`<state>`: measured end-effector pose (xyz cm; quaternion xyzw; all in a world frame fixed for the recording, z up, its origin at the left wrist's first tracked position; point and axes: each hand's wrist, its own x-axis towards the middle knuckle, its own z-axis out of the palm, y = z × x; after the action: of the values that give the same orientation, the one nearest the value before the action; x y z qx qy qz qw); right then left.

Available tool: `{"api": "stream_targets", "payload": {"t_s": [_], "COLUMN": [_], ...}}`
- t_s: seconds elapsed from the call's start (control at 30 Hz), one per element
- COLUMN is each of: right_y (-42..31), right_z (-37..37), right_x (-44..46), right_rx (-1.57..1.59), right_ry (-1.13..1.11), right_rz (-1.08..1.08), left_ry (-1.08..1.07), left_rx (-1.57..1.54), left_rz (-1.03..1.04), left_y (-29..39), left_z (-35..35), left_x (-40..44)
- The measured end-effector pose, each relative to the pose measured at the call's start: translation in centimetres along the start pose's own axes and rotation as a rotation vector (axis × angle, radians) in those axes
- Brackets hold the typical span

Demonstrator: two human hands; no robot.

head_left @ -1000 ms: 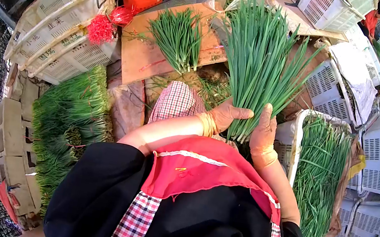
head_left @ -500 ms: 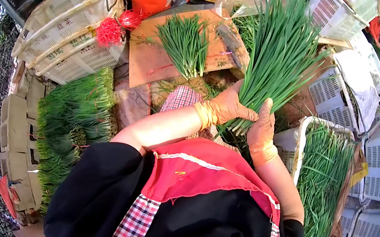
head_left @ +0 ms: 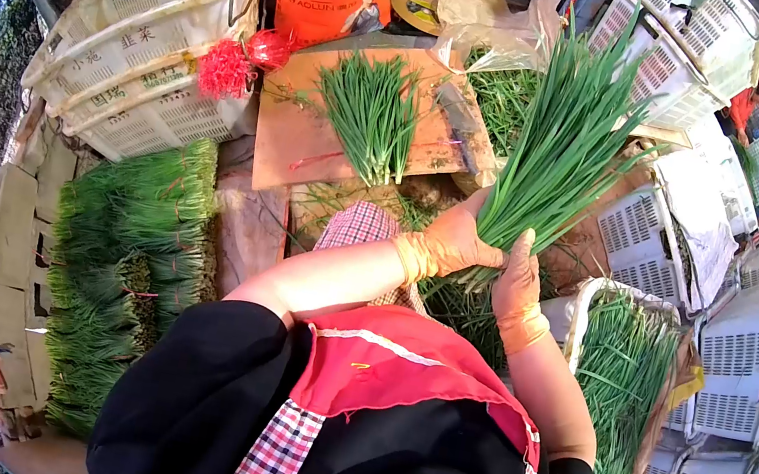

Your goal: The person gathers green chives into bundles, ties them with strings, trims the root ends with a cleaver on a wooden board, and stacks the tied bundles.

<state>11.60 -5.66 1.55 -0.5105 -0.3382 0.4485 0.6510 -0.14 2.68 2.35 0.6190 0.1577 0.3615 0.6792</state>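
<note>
A big bunch of garlic chives [head_left: 569, 139] is held upright in front of me, leaves fanning up and away, stalk ends toward my body. My left hand [head_left: 456, 240], in an orange glove, is closed around its lower stalks, thumb across the front. My right hand [head_left: 518, 297], gloved likewise, grips the base from the right; some of its fingers are hidden behind the stalks. Beyond my left hand, a smaller pile of chives [head_left: 371, 114] lies on a brown board [head_left: 289, 145]. A broad-bladed knife [head_left: 457, 114] rests at the board's right side.
Tied chive bundles [head_left: 134, 245] are stacked at left. At right stands a crate of loose chives [head_left: 618, 381]. White crates [head_left: 151, 34] rise at back left, more crates [head_left: 735, 351] at far right. An orange bag [head_left: 330, 0] and red twine [head_left: 226, 68] sit behind the board.
The view has shifted slightly, so the surroundings sit a little differently. Both hands keep their hold on the bunch, with almost no movement between them.
</note>
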Motion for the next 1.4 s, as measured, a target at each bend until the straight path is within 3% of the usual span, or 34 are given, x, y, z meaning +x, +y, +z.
{"api": "stream_targets", "payload": {"t_s": [0.23, 0.27, 0.3, 0.33, 0.4, 0.5, 0.53, 0.67, 0.77, 0.83, 0.87, 0.9, 1.0, 1.03, 1.1, 1.13, 1.17, 1.23, 1.3, 1.4], "right_y": [0.2, -0.5, -1.1, -1.1, -0.9, -1.6, -0.2, 5.4, 6.7, 9.2, 12.2, 14.5, 19.7, 19.2, 20.1, 18.1, 20.7, 21.6, 22.0, 22.5], "right_z": [1.1, 1.3, 2.2, 3.6, 4.0, 8.6, 9.0, 13.8, 17.4, 17.4, 15.9, 15.4, 12.8, 13.4, 14.4, 16.3, 14.4, 14.3, 14.2, 14.3], "right_x": [3.1, 3.7, 4.2, 4.9, 8.2, 12.5, 14.9, 21.2, 23.1, 24.7, 26.1, 26.7, 26.8, 25.5, 24.6, 23.7, 25.1, 24.9, 25.2, 25.3], "right_rx": [-0.185, -0.404, -0.24, -0.143, -0.219, -0.369, -0.655, -0.631, -0.906, -1.015, -1.034, -1.097, -1.027, -0.897, -0.492, -0.461, -0.938, -0.805, -0.73, -0.507], "right_ry": [-0.034, -0.061, -0.09, -0.097, -0.155, -0.234, -0.251, -0.345, -0.344, -0.479, -0.578, -0.438, -0.398, -0.343, -0.229, -0.208, -0.253, -0.171, -0.144, -0.079], "right_rz": [-0.019, -0.088, 0.06, 0.057, 0.136, 0.268, 0.243, 0.166, 0.341, 0.296, 0.153, 0.109, -0.131, -0.108, 0.041, 0.033, -0.304, -0.256, -0.223, -0.102], "left_ry": [0.097, 0.118, 0.159, 0.206, 0.281, 0.343, 0.407, 0.558, 0.696, 0.663, 0.646, 0.629, 0.74, 0.741, 0.732, 0.731, 0.706, 0.677, 0.524, 0.512], "left_rx": [-0.161, -0.149, -0.132, -0.123, -0.108, -0.323, -0.313, -0.203, 0.028, 0.08, 0.108, 0.135, 0.448, 0.512, 0.603, 0.613, 0.679, 0.751, 0.664, 0.68], "left_rz": [0.017, 0.04, 0.06, 0.037, 0.012, 0.155, 0.11, -0.109, -0.506, -0.601, -0.639, -0.676, -0.73, -0.663, -0.777, -0.772, -0.776, -0.788, -0.935, -0.921], "left_y": [-0.7, -0.8, -0.5, 0.6, 1.5, -0.4, -1.1, -3.0, -3.7, -6.1, -7.5, -8.7, -8.9, -8.8, -7.3, -7.2, -7.3, -6.9, -6.2, -6.5], "left_z": [-1.5, -1.7, -2.3, -3.1, -5.2, -9.3, -11.1, -19.0, -23.6, -25.6, -26.2, -26.7, -25.2, -24.9, -24.5, -24.5, -24.5, -24.6, -25.1, -25.2], "left_x": [1.5, 1.7, 1.6, 1.3, 1.9, 4.0, 4.1, 4.4, 4.3, 4.6, 4.6, 4.6, 4.4, 4.3, 4.8, 5.0, 5.1, 5.5, 6.4, 6.3]}}
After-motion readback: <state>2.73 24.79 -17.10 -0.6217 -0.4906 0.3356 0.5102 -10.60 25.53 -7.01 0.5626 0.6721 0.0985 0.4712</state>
